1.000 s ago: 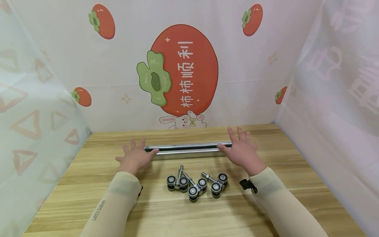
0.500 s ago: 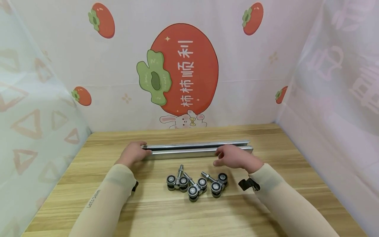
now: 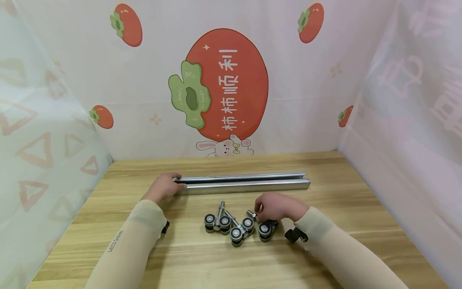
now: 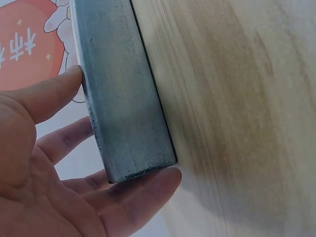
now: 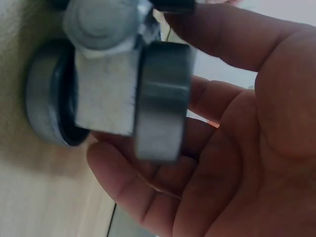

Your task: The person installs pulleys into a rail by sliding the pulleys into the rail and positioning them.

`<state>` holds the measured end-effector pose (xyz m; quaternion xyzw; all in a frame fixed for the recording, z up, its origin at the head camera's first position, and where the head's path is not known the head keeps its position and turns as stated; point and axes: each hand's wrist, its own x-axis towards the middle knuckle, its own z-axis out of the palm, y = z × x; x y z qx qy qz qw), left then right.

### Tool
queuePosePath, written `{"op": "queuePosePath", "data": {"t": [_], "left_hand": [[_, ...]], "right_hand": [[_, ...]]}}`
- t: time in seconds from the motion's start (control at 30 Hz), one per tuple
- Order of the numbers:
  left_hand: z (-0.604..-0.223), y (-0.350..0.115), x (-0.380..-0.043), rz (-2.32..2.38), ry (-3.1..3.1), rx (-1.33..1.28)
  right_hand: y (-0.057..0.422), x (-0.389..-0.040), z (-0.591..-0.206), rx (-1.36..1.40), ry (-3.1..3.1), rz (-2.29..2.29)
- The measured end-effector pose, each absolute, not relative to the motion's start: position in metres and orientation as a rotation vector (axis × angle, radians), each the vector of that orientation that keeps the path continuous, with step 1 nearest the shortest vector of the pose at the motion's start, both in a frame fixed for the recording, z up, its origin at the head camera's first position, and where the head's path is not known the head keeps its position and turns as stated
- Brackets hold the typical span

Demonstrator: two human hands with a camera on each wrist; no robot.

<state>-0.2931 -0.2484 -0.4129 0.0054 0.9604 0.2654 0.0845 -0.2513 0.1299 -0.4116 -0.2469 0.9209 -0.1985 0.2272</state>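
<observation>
A long silver U-shaped metal track [image 3: 249, 187] lies crosswise on the table, its slot facing up. My left hand [image 3: 162, 188] grips its left end; in the left wrist view the thumb [image 4: 59, 94] touches one edge and the fingers bend round the end of the track [image 4: 123, 98]. In front of the track, my right hand [image 3: 279, 206] reaches over the rightmost trolley roller [image 3: 265, 230] and hides part of its wheels. Up close, thumb and fingers curl about that roller [image 5: 165, 103], which has dark-ringed steel wheels. Its threaded bolt [image 3: 250, 214] points back and left.
Two more trolley rollers stand to the left on the wooden table [image 3: 202, 265]: one farthest left [image 3: 209, 220], another in the middle [image 3: 236, 234], their bolts close together. Printed cloth [image 3: 144, 80] rises behind the table and on both sides.
My left hand has closed round the track's left end. My right hand, spread over the track's right part earlier, has left it and come down and toward me to the right roller.
</observation>
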Motion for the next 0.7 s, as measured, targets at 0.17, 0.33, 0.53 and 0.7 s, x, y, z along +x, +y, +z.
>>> {"op": "queuePosePath", "data": {"t": [0.17, 0.33, 0.53, 0.7], "left_hand": [[-0.4146, -0.2485, -0.2933, 0.788, 2.873, 0.019], [-0.4145, -0.2484, -0.2938, 0.797, 2.863, 0.003], [-0.4131, -0.2483, -0.2952, 0.795, 2.860, 0.012], [-0.4132, -0.2504, -0.2962, 0.813, 2.844, 0.020]], "right_hand": [[0.1259, -0.2499, -0.4164, -0.731, 2.562, -0.534], [0.1244, -0.2509, -0.4193, -0.772, 2.553, -0.539], [0.1250, -0.2541, -0.4212, -0.769, 2.576, -0.513], [0.1258, -0.2559, -0.4222, -0.715, 2.582, -0.528]]}}
